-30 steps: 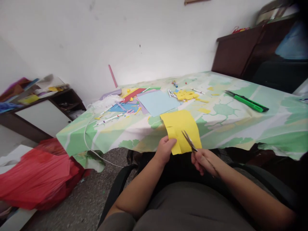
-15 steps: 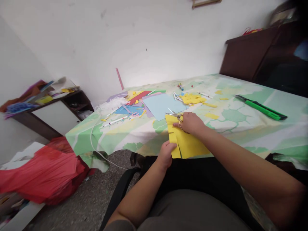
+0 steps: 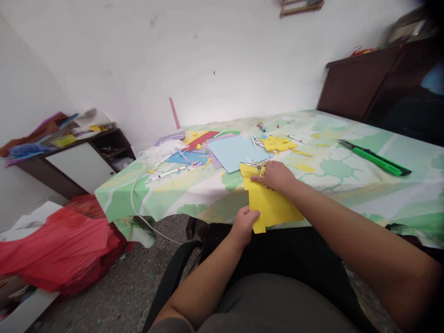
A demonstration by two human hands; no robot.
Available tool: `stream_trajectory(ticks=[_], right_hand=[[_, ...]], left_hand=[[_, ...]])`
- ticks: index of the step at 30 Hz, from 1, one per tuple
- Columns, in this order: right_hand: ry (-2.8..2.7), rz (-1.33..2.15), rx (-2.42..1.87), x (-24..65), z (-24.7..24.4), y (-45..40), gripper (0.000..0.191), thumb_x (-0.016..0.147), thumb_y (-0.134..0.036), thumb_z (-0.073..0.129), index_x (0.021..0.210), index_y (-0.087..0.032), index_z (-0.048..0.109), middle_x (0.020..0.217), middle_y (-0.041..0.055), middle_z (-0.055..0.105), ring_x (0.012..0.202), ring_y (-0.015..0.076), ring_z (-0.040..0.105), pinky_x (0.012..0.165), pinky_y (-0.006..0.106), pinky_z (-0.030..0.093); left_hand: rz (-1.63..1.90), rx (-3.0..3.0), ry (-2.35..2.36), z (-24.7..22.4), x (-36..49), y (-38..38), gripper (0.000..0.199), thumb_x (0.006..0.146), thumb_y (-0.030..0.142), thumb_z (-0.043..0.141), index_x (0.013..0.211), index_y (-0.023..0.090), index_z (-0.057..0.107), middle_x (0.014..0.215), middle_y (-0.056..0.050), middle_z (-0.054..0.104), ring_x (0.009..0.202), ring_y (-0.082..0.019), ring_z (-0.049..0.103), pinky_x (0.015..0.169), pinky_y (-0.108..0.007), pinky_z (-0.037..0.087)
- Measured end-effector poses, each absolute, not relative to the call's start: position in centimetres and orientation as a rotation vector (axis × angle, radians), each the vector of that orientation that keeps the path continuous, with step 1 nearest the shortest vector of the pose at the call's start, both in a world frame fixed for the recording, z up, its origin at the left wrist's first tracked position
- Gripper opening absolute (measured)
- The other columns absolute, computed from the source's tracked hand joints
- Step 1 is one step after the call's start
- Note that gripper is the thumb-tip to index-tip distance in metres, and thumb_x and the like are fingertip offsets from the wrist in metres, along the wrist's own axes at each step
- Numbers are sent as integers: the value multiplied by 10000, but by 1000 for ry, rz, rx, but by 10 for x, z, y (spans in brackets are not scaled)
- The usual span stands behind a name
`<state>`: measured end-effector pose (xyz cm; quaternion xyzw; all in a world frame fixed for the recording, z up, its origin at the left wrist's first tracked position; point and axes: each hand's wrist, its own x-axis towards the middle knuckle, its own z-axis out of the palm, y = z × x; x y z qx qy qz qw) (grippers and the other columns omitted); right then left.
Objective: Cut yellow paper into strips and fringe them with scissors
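Observation:
A sheet of yellow paper (image 3: 277, 206) hangs over the near table edge between my two hands. My left hand (image 3: 244, 225) is closed on its lower left part, pinching a cut strip (image 3: 259, 225) between thumb and fingers. My right hand (image 3: 275, 175) is closed around the handles of small metal scissors (image 3: 257, 165) and also steadies the sheet's upper edge with a finger. The scissor blades point left, just above the paper's top edge. Behind them lies a light blue sheet (image 3: 231, 151), with a heap of yellow paper pieces (image 3: 280, 143) to its right.
A green box cutter (image 3: 378, 160) rests on the right of the patterned tablecloth (image 3: 194, 194). White markers (image 3: 169, 173), a red sheet (image 3: 203, 140) and white stringy material (image 3: 165, 150) lie at the left. A red plastic bag (image 3: 69, 249) and low cabinet (image 3: 79, 162) stand left of the table.
My left hand has shifted slightly right and down with the cut strip, which now lies against the sheet so the slit gap no longer shows. My right hand still holds the scissors, nearly in place.

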<state>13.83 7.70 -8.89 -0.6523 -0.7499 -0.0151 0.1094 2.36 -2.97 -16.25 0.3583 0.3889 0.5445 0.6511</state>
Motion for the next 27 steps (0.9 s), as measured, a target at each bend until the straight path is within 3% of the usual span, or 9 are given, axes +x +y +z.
stream_trajectory(ticks=[14,22,27], right_hand=[[-2200,-41,-1954,152,-89,109,636,623,-657,489,949,-114,544,976,180,579,916,281,530,680,321,378],[-2232,0,-1905,171,-85,123,236,727,-395,482,811,-187,554,799,70,623,716,195,561,535,264,355],[-2224,-56,-1852,176,-69,120,175,733,-355,477,722,-197,551,686,43,607,605,158,532,501,255,322]], left_hand=[[1323,792,870,-167,26,-31,195,566,272,597,675,111,614,577,-34,586,545,-144,523,553,-263,397],[1528,663,986,-171,29,-27,168,600,278,586,656,121,571,551,-2,540,507,-118,489,517,-240,366],[1525,669,1002,-171,28,-27,167,595,290,591,623,133,543,540,14,497,489,-103,446,500,-235,335]])
